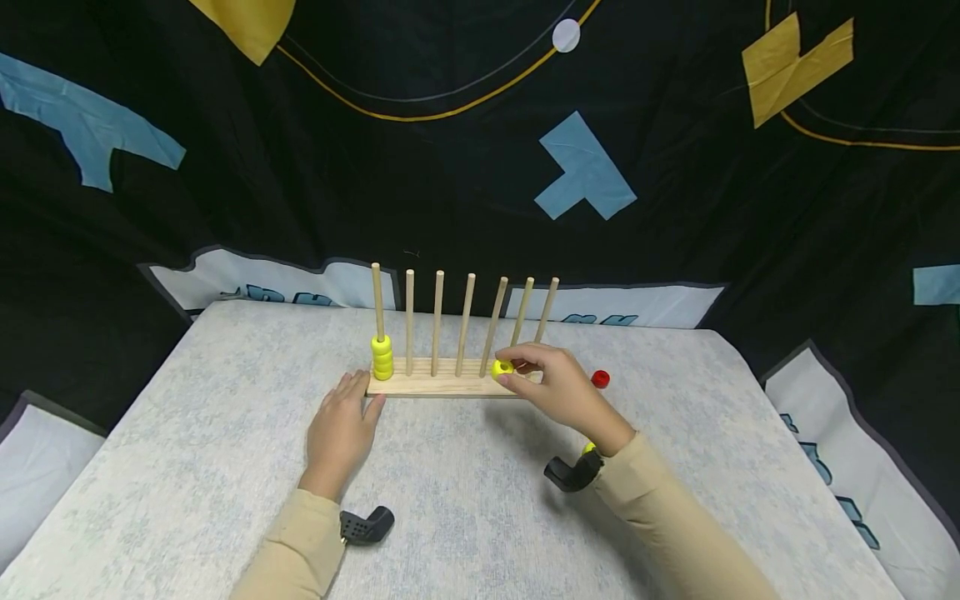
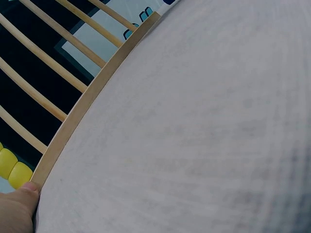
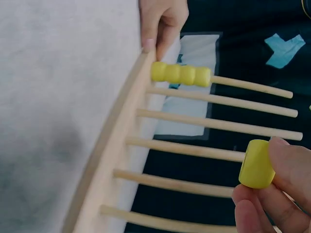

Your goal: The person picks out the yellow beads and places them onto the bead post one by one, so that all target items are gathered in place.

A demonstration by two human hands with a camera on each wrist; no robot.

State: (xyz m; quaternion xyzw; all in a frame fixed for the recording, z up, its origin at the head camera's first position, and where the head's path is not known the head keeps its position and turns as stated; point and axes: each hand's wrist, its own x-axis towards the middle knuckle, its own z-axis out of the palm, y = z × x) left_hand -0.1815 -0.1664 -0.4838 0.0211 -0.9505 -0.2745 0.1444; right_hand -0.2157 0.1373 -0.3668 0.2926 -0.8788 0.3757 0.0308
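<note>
A wooden peg rack (image 1: 442, 385) stands on the table, with several upright pegs along its base. Yellow beads (image 1: 382, 358) are stacked on its leftmost peg. My left hand (image 1: 342, 429) grips the left end of the base, thumb at the front edge and fingers round the side. Between thumb and fingertips my right hand (image 1: 551, 383) pinches one yellow bead (image 3: 256, 164), held up in front of the pegs toward the right. In the right wrist view this bead overlaps a peg, its hole facing sideways. The right hand hides the base's right end.
A red bead (image 1: 601, 379) lies on the table (image 1: 465, 500) right of the rack. Another yellow bead (image 1: 588, 447) shows partly behind the right wrist. Behind the table hangs a black cloth (image 1: 450, 192) with blue and gold shapes.
</note>
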